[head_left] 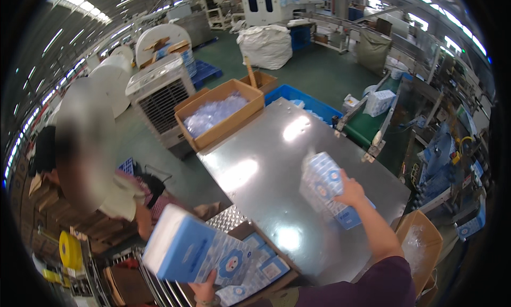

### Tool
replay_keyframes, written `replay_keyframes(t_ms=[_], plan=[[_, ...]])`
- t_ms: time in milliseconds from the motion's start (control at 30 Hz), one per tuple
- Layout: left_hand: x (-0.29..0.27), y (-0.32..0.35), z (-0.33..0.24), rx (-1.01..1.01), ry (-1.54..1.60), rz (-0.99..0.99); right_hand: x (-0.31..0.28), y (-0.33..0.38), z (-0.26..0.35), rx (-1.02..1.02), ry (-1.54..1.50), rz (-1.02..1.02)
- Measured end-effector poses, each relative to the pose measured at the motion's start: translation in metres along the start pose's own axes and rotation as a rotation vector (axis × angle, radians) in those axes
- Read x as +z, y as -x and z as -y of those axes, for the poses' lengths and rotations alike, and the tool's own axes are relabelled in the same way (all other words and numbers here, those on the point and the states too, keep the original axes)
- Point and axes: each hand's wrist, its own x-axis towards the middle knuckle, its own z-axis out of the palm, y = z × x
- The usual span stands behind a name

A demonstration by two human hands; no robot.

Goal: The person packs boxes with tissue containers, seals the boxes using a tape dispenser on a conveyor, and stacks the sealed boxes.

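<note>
Holding a blue-and-white tissue pack (pixel 186 251) from below, the left hand (pixel 205 291) sits at the lower edge of the view, fingers curled up around the pack's near underside. The pack's long axis runs from lower right up to the left, and its white end face points away from the grip toward a co-worker (pixel 85 147) at the left. Just right of this grip an open carton (pixel 277 272) holds more blue-and-white packs lying flat, packed close together.

Farther out, the right hand (pixel 351 190) is closed over the near end of a second tissue pack (pixel 324 187), which is blurred. It lies on the steel table (pixel 255 163) near the table's right edge, its long axis running up and left from the grip. Left and beyond this grip the tabletop is bare and shiny out to its far corner.

Right of that hand, below the table edge, a brown box (pixel 420 243) is lined with clear plastic. Beyond the table's far left edge, a large cardboard box (pixel 218 115) holds clear plastic bags, with a blue crate (pixel 303 102) beside it. A green conveyor (pixel 372 120) carries another wrapped pack (pixel 380 102).
</note>
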Motion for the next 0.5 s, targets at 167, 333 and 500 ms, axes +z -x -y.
replay_keyframes(t_ms=[167,333,500], plan=[[-0.026,-0.016,0.009,0.433,-0.77,0.388,0.032,0.036,-0.024,0.29,-1.543,0.129],[-0.018,0.004,0.133,0.311,-1.151,0.839,0.002,0.122,0.142,-0.122,-1.722,0.041],[0.002,0.004,0.103,0.054,-1.194,1.161,0.01,0.225,0.225,-0.942,-0.715,-0.139]])
